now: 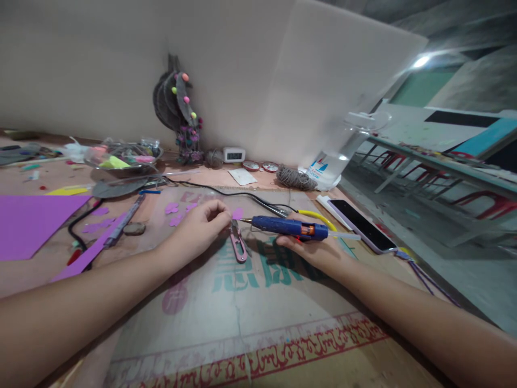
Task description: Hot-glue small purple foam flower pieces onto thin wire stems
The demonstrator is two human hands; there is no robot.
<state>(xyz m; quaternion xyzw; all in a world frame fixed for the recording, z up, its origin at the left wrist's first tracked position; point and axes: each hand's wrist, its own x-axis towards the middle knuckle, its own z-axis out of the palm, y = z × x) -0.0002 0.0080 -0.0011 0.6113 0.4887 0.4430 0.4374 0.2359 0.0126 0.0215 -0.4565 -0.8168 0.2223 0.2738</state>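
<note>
My right hand (319,248) is wrapped round a blue hot glue gun (283,226), its nozzle pointing left and a glue stick (345,235) coming out of its back. My left hand (205,221) is closed in a pinch, with a small purple cut-out piece (237,214) at its fingertips, right by the nozzle tip. Pink thread snips (238,245) lie on the cardboard (194,318) just below that spot. Several purple flower-shaped cut-outs (174,221) lie behind my left hand.
Purple sheet (36,226), a pen (125,221) and a bowl of craft bits (121,161) are at left. Yarn (297,178), a small clock (234,155) and a clear jug (331,156) stand at the back. A phone (361,223) lies right; a black cable (218,189) crosses behind.
</note>
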